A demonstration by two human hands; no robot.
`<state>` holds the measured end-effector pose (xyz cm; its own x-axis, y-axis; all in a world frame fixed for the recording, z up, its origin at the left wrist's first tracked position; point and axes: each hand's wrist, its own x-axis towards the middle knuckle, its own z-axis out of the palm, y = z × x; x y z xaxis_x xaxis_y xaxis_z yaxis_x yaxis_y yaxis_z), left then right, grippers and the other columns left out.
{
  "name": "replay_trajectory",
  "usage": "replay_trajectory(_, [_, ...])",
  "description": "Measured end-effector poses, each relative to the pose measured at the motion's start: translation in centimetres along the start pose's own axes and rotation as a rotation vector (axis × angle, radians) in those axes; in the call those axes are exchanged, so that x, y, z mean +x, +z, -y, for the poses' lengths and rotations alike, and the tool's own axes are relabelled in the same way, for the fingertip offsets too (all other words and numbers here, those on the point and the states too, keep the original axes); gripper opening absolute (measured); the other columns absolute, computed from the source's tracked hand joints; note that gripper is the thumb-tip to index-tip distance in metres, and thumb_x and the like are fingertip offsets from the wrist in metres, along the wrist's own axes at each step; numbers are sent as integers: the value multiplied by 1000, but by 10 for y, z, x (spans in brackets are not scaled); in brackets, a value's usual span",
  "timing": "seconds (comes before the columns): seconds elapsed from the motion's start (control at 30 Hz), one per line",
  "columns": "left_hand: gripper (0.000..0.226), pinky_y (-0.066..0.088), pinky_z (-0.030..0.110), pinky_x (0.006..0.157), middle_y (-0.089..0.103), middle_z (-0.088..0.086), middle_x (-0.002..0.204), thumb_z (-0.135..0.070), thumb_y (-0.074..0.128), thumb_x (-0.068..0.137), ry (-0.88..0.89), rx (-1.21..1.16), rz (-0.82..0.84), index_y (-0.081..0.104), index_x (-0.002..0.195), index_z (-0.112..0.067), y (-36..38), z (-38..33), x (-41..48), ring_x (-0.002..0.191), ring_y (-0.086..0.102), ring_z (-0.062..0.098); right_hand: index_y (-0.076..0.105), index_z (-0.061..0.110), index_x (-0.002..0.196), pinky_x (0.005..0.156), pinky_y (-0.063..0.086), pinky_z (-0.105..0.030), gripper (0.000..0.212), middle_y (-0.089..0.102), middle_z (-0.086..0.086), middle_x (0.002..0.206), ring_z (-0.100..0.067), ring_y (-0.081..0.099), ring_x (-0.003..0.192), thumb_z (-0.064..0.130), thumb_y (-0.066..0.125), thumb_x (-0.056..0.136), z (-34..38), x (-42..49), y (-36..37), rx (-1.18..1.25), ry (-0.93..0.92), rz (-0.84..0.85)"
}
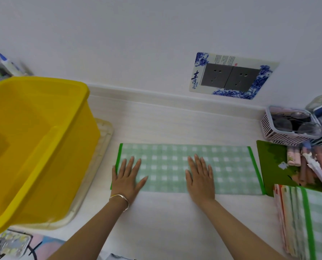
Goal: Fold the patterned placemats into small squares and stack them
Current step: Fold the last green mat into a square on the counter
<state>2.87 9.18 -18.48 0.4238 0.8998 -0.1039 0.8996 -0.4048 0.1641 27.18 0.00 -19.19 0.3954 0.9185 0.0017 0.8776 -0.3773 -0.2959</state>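
Left grip (127, 178) and right grip (200, 177) flat on green checked placemat (165, 162)

Home countertop (175, 124) beneath wall sockets (231, 77)

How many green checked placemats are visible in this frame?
2. One green checked placemat lies flat under the left hand and right hand; a second placemat tops the pile at the right edge. More may hide in that pile.

Both hands (127, 178) (200, 177) press flat on the green checked placemat (165, 166).
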Motion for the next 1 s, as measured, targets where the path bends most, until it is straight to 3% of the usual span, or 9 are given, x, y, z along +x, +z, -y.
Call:
replay_trajectory(0.2, [81,-20,39,108,-5,-6,155,-77,-12,75,99,-24,19,-7,145,-37,-10,-11,14,141,-8,18,20,28,148,113,-10,-28,74,8,5,158,-12,0,145,54,-1,83,3,1,-6,89,23,47])
replay_trajectory(0.3, [61,0,44,108,36,2,149,-64,16,89,247,7,57,9,146,-42,-19,-37,39,135,34,29,36,24,143,113,-1,-26,73,25,1,154,-16,16,144,53,8,83,8,-1,-15,161,29,13])
replay_trajectory(0.37, [56,5,46,107,47,3,141,-60,12,92,360,44,81,31,141,-41,-26,-57,58,127,47,32,48,23,136,112,7,-25,63,41,-4,146,-21,32,138,48,18,86,13,-6,-21,179,14,-22])
replay_trajectory(0.43, [74,-9,45,107,35,3,149,-68,-7,86,441,88,166,39,138,-41,-33,-76,69,136,34,33,59,22,125,107,15,-24,52,53,-5,135,-23,45,128,43,28,90,19,-13,-24,172,-35,-46])
replay_trajectory(0.5, [91,-27,46,99,8,-4,155,-75,-18,69,488,151,179,25,143,-44,-28,-81,79,144,7,32,65,24,115,102,20,-23,44,59,0,127,-19,52,120,42,31,93,26,-22,-26,159,-74,-25])
replay_trajectory(0.53, [93,-25,49,100,10,-6,155,-77,-19,66,513,150,167,25,142,-46,-24,-78,82,143,9,34,66,26,110,98,23,-22,42,61,4,123,-16,55,115,43,30,95,29,-29,-25,131,-95,-22])
replay_trajectory(0.63, [65,18,51,99,58,-2,130,-68,7,86,502,218,180,59,119,-44,-17,-79,83,115,56,38,67,32,104,90,30,-23,51,65,12,115,-8,60,102,43,18,101,30,-48,-22,74,-155,-43])
replay_trajectory(0.77, [48,40,52,89,68,-2,111,-59,32,77,459,146,182,66,108,-44,-15,-77,83,92,66,32,68,31,107,95,30,-27,39,64,13,120,-9,60,107,34,31,97,15,-52,-22,-1,-165,-46])
replay_trajectory(1.0, [46,25,33,68,60,-2,84,-59,34,79,470,122,115,68,100,-39,-29,-69,64,67,58,19,71,33,100,101,25,-32,63,67,3,116,-15,60,111,46,9,100,-20,-43,-43,-37,-35,-23])
